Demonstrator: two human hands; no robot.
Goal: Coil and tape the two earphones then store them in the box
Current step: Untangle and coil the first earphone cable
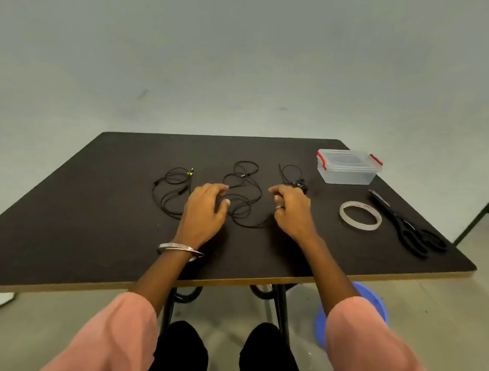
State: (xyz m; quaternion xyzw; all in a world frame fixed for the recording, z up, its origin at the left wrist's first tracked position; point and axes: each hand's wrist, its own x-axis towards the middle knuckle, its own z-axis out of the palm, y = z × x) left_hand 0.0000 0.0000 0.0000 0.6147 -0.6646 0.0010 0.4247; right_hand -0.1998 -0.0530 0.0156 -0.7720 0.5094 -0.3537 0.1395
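Two black earphones lie loose on the dark table point(90, 218). One earphone point(171, 191), with a yellow-green plug, is tangled at the left. The other earphone point(244, 185) sprawls across the middle, its earbuds near the far right end. My left hand point(205, 211) rests over the gap between the two cables, fingers relaxed and spread. My right hand point(292, 210) hovers at the right end of the middle cable with fingers loosely curled; I see no cable between its fingertips. A clear box point(348, 168) with red clips stands lidded at the far right.
A roll of clear tape point(360, 215) lies flat to the right of my right hand. Black scissors point(408, 225) lie near the table's right edge. A blue stool point(371, 298) stands under the table's front right.
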